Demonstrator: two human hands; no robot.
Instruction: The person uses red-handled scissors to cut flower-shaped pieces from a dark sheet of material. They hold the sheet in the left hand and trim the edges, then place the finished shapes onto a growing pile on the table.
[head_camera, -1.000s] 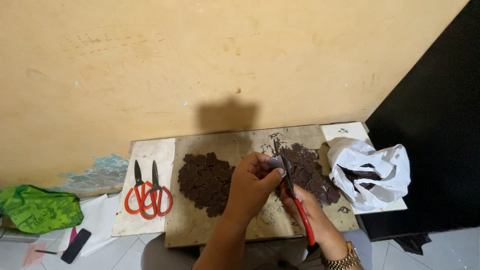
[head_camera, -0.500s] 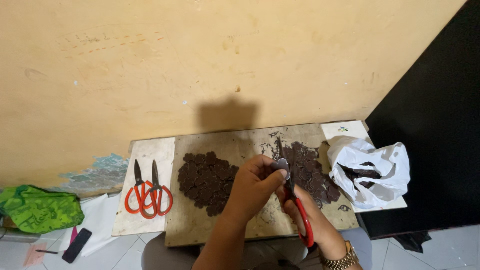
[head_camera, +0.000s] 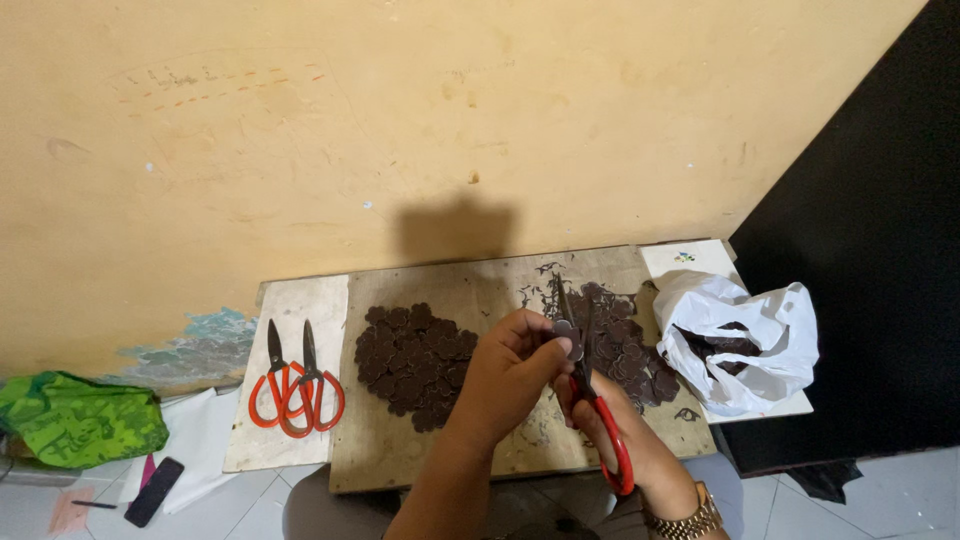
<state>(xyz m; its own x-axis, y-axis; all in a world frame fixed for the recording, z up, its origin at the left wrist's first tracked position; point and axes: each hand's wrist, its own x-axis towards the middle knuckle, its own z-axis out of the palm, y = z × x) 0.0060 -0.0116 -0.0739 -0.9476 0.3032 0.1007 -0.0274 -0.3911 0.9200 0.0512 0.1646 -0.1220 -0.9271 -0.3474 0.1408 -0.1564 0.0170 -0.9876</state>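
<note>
My left hand pinches a small dark round piece between thumb and fingers above a wooden board. My right hand grips red-handled scissors, whose blades point up and meet the piece. To the left on the board lies a pile of dark scalloped pieces. A second, looser heap of dark pieces lies to the right, partly hidden behind the scissors.
Two spare pairs of red-handled scissors lie on a pale board at left. A white plastic bag with dark pieces sits at right. Green cloth and a dark phone lie on the floor. A yellow wall stands behind.
My left hand has turned the small piece slightly against the scissor blades. The right hand and scissors have shifted a little.
</note>
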